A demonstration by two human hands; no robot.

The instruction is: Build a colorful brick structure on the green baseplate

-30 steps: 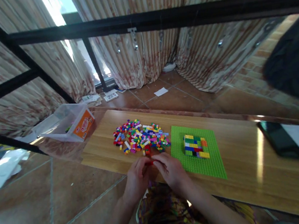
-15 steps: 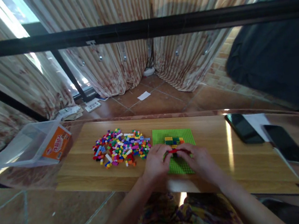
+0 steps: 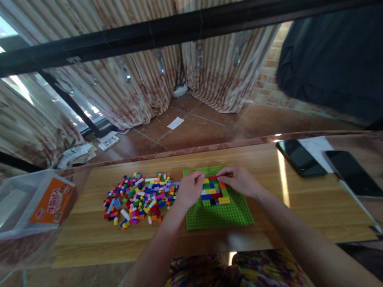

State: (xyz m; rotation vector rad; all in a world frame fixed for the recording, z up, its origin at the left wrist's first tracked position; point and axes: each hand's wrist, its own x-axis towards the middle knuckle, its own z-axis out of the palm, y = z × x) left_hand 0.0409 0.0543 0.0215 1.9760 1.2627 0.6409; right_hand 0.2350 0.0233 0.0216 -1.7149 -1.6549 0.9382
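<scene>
A flat build of coloured toy bricks (image 3: 210, 191) sits on the green baseplate (image 3: 218, 219). At its far edge lies a red brick (image 3: 213, 178), and the closed fingertips of my right hand (image 3: 240, 180) pinch its right end. My left hand (image 3: 190, 189) is closed at the far left corner of the build; its fingers hide whatever lies between them. Left of the baseplate spreads a pile of loose bricks (image 3: 138, 197) in many colours.
Two dark phones (image 3: 301, 158) and white paper (image 3: 318, 151) lie at the right of the wooden board (image 3: 127, 247). A clear plastic bin (image 3: 17, 202) with an orange label stands at the left. A black metal bar (image 3: 177, 29) crosses in front.
Both hands have moved right, from in front of the brick pile to over the build on the baseplate. The red brick went along and now lies at the build's far edge. The view has turned right.
</scene>
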